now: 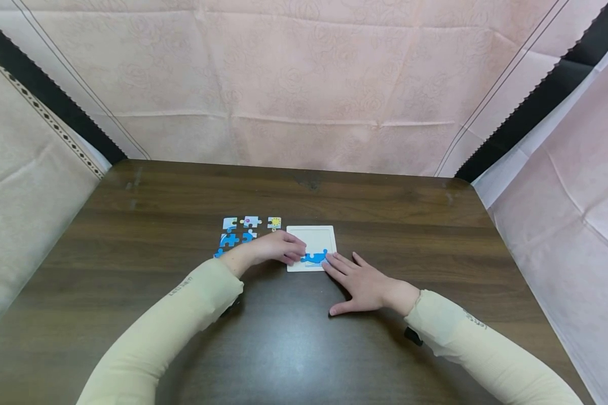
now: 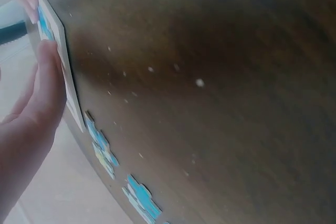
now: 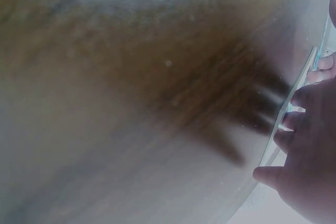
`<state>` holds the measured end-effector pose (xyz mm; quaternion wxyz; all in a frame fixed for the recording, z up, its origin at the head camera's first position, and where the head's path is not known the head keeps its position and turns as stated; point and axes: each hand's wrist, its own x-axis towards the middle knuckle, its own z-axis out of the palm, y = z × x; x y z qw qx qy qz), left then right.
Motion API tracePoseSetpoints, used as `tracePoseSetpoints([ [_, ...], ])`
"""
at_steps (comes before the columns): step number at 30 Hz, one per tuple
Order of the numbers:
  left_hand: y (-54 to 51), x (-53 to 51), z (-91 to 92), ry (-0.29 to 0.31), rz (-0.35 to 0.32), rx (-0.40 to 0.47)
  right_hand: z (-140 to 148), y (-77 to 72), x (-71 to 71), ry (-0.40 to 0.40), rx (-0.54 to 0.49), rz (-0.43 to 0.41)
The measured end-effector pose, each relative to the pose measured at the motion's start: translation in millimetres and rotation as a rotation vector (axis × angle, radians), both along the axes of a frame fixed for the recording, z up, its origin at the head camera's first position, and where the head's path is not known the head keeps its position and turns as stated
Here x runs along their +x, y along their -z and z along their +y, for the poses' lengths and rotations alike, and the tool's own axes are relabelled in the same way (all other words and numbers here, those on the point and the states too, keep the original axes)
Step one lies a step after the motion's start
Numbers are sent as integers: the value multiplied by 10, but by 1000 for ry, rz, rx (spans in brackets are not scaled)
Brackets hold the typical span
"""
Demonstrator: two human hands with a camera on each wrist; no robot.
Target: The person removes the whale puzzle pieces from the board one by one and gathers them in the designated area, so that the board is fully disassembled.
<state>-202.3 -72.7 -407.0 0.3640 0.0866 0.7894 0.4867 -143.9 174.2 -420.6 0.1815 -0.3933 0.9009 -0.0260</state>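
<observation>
A white square puzzle tray [image 1: 311, 233] lies on the table with blue jigsaw pieces [image 1: 314, 258] along its lower part. My left hand [image 1: 280, 246] reaches over the tray's left side, its fingertips at the left end of the blue pieces. In the left wrist view, the left hand [image 2: 39, 95] has a straight digit pointing down onto the tray [image 2: 62, 51]; no piece shows between its fingers. Spread flat, my right hand [image 1: 362, 284] has its fingertips on the tray's lower right edge, near the blue pieces. The right wrist view shows this hand [image 3: 310, 135] with fingers extended against the tray.
Several loose jigsaw pieces lie in rows left of the tray, among them one with a yellow sun [image 1: 274, 223] and a blue one [image 1: 229, 240]. My left forearm partly covers them. Pale cloth [image 1: 304, 84] hangs behind the dark wooden table [image 1: 182, 191] and on both sides.
</observation>
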Motion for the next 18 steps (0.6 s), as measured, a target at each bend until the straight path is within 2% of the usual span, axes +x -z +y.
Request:
tracePoseSetpoints([
  [10,-17,44,63,-49,30,-26,-3,-4,-2,13,13,-6],
  [13,8,33,79,-65,43,-34,1,-5,0,9,3,-8],
  [18,63,19,123,-84,100,-58,5,17,-5,6,-1,2],
])
